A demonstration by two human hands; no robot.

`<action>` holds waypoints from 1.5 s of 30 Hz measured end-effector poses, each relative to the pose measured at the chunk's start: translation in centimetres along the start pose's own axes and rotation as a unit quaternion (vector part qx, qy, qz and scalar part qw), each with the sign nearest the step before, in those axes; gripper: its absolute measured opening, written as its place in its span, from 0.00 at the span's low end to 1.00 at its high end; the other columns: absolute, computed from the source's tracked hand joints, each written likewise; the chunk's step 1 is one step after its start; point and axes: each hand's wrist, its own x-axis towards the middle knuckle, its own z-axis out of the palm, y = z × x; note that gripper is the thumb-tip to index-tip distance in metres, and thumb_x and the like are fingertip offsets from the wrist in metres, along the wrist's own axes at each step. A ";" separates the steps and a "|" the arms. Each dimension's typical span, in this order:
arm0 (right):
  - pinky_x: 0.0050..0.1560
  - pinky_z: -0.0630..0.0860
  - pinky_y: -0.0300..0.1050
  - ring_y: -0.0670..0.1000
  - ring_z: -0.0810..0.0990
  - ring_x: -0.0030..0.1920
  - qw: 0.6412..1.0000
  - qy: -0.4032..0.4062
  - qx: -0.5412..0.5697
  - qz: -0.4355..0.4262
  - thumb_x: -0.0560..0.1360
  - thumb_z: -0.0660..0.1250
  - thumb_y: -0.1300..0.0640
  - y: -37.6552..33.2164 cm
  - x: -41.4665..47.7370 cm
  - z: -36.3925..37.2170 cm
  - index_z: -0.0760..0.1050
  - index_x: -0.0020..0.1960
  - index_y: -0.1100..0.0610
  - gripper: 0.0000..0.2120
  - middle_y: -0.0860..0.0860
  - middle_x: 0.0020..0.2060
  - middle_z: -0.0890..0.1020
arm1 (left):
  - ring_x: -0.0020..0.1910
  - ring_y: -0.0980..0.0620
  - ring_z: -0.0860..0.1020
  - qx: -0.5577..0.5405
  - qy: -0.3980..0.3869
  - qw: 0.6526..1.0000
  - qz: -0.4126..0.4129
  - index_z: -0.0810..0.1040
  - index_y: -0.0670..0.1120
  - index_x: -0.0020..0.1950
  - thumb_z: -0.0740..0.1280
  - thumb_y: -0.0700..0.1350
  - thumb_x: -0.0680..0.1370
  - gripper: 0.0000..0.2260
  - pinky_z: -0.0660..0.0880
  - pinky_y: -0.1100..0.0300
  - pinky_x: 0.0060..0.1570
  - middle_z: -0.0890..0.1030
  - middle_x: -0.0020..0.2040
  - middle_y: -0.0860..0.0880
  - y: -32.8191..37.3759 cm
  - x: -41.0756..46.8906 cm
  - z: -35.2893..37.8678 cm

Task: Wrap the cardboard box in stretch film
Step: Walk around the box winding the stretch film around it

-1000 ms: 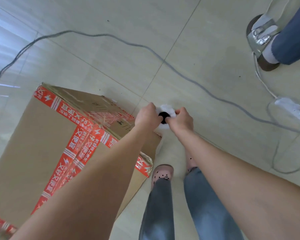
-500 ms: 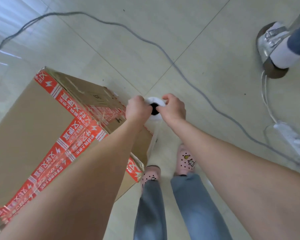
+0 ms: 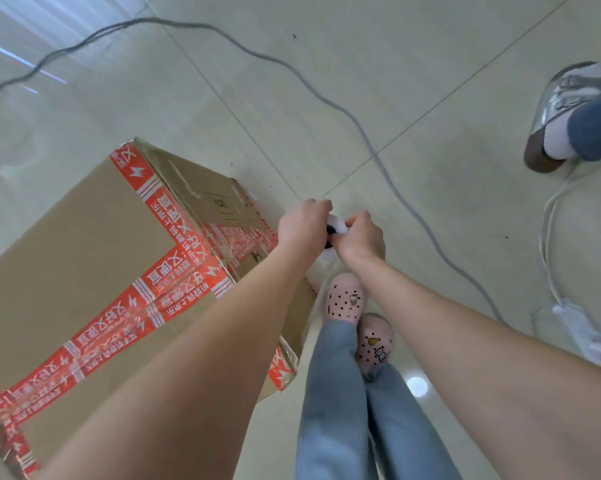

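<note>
A big cardboard box sealed with red printed tape stands on the tiled floor at the left. Clear film clings to its right side and near corner. Both my hands grip the top end of a stretch film roll, white with a dark core hole, held upright beside the box's right side. My left hand closes on the roll from the left, my right hand from the right. Most of the roll is hidden under my hands. A sheet of film hangs down between the roll and the box.
A grey cable crosses the floor from upper left to lower right. A white power strip with its cord lies at the right edge. Another person's silver shoe stands at upper right. My pink clogs are right under the roll.
I have stepped along the box's right side; the roll and both hands stay together, and the box now shows more of its far side. My feet have crossed close together.
</note>
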 end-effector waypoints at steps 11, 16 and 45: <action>0.41 0.65 0.41 0.53 0.76 0.44 0.988 0.026 -0.092 -0.118 0.72 0.63 0.62 -5.6 2.0 0.4 0.74 0.54 0.49 0.14 0.49 0.55 0.75 | 0.43 0.43 0.78 -0.172 0.032 0.975 -0.136 0.74 0.41 0.50 0.66 0.44 0.73 0.09 0.75 0.55 0.38 0.77 0.43 0.45 -3.8 2.3 -2.7; 0.41 0.67 0.42 0.54 0.74 0.44 0.997 -0.013 -0.064 -0.051 0.72 0.69 0.54 -7.5 2.6 1.1 0.70 0.56 0.53 0.15 0.51 0.50 0.78 | 0.42 0.43 0.76 -0.219 0.006 0.953 -0.207 0.72 0.41 0.48 0.68 0.46 0.74 0.10 0.67 0.59 0.31 0.78 0.46 0.42 -5.7 3.3 -3.4; 0.51 0.79 0.54 0.59 0.81 0.47 0.990 -0.112 -0.046 -0.077 0.68 0.68 0.56 -17.0 7.0 2.5 0.68 0.49 0.53 0.12 0.53 0.47 0.77 | 0.38 0.42 0.82 -0.372 0.048 0.869 -0.324 0.74 0.41 0.47 0.64 0.41 0.73 0.05 0.81 0.51 0.41 0.80 0.46 0.42 -10.4 8.8 -7.8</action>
